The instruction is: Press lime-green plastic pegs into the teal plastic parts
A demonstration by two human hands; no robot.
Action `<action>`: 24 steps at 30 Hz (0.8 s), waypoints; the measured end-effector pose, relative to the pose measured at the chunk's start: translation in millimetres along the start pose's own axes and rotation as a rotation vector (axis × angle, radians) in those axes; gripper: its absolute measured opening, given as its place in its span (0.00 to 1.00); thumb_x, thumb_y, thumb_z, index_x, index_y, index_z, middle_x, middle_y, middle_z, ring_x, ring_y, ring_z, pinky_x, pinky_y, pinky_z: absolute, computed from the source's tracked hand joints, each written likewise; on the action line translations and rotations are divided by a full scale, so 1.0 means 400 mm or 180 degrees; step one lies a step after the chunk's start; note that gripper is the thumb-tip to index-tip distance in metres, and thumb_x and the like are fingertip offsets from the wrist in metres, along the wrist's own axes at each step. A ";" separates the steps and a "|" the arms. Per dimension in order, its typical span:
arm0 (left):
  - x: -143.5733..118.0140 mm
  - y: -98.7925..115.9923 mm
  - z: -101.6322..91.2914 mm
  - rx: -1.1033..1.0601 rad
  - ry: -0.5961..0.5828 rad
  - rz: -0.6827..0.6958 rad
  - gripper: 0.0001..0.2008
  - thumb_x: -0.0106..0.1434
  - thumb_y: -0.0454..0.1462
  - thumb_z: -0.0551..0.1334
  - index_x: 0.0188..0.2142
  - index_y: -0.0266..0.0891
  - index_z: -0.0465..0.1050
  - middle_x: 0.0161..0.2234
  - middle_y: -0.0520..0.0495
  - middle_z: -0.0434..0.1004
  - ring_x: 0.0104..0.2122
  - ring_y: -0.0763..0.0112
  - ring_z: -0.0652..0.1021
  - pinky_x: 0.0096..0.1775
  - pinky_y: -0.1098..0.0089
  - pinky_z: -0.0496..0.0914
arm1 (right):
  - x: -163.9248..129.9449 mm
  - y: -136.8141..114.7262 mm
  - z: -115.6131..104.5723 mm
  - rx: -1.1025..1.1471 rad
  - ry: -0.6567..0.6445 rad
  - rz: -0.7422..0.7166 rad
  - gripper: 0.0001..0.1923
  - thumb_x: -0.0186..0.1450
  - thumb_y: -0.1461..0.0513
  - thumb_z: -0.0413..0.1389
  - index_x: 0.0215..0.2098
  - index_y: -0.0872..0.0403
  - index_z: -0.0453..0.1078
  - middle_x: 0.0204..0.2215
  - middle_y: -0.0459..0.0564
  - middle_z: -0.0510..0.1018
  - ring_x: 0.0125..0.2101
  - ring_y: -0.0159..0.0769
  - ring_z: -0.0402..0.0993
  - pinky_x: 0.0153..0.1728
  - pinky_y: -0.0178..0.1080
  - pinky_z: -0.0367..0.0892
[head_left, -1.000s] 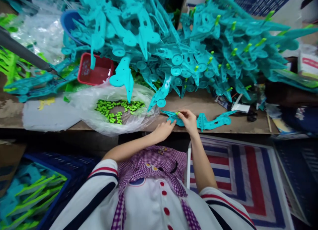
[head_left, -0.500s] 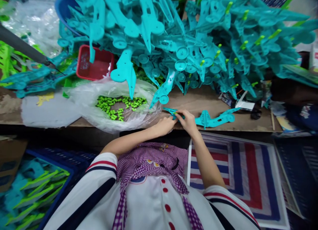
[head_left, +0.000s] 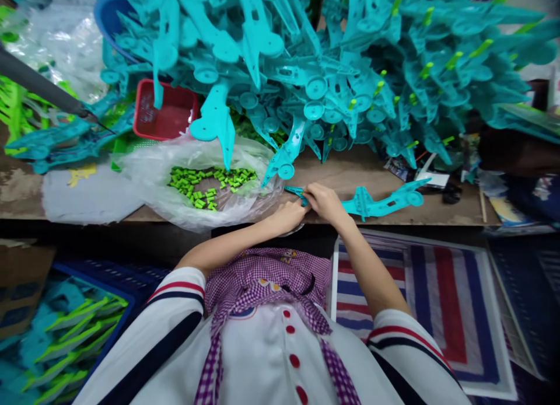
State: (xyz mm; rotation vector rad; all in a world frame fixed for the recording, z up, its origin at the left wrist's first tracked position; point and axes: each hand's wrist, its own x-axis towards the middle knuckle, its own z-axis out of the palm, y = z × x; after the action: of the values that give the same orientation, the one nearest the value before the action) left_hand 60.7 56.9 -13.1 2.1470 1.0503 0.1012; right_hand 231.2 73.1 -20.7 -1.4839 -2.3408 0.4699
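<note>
Near the front edge of the tabletop [head_left: 345,167], one turquoise piece [head_left: 294,191] points its tip leftward, long axis running roughly sideways. The left hand [head_left: 286,216] and right hand [head_left: 324,202] meet on it; whether their bent fingers grip, I cannot tell. Leftward beyond: one red basket [head_left: 168,113], one blue bowl [head_left: 104,21].

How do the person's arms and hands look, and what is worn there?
The left hand and right hand look ungloved; the forearms are bare. The sleeves are short and white, with red and navy trim near the edge and a broad navy stripe lengthwise.
</note>
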 end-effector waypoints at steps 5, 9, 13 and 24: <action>-0.010 0.019 -0.002 0.0169 0.0040 -0.0083 0.23 0.68 0.31 0.51 0.60 0.40 0.70 0.48 0.31 0.71 0.38 0.53 0.76 0.40 0.59 0.66 | -0.062 0.009 0.015 0.0424 0.0674 -0.0007 0.15 0.72 0.54 0.48 0.47 0.51 0.73 0.44 0.55 0.79 0.46 0.43 0.75 0.48 0.44 0.69; -0.031 0.008 -0.013 0.0009 0.0207 -0.0346 0.24 0.66 0.30 0.55 0.60 0.42 0.71 0.47 0.33 0.71 0.37 0.55 0.76 0.39 0.61 0.66 | -0.161 0.029 0.047 0.0200 0.1650 0.0707 0.22 0.71 0.52 0.50 0.58 0.53 0.69 0.54 0.59 0.75 0.55 0.46 0.70 0.58 0.53 0.63; -0.086 -0.032 -0.033 -0.0792 0.0756 -0.0330 0.17 0.63 0.31 0.61 0.50 0.42 0.79 0.40 0.39 0.73 0.37 0.62 0.74 0.38 0.68 0.65 | -0.176 -0.002 0.065 0.0157 0.1419 0.0790 0.20 0.72 0.53 0.47 0.55 0.51 0.72 0.50 0.56 0.78 0.54 0.46 0.72 0.61 0.58 0.56; -0.049 0.085 -0.025 -0.5526 0.1688 -0.1344 0.13 0.61 0.44 0.66 0.34 0.34 0.73 0.25 0.55 0.66 0.18 0.84 0.64 0.18 0.80 0.53 | -0.123 -0.252 0.021 0.1545 0.1450 0.0259 0.12 0.71 0.55 0.52 0.46 0.48 0.76 0.40 0.52 0.80 0.43 0.40 0.77 0.45 0.45 0.74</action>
State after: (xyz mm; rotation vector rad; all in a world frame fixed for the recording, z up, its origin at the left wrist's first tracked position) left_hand 66.2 35.1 20.8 0.3077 0.9805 0.9879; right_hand 166.6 -13.2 11.4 -1.2873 -1.6736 0.5953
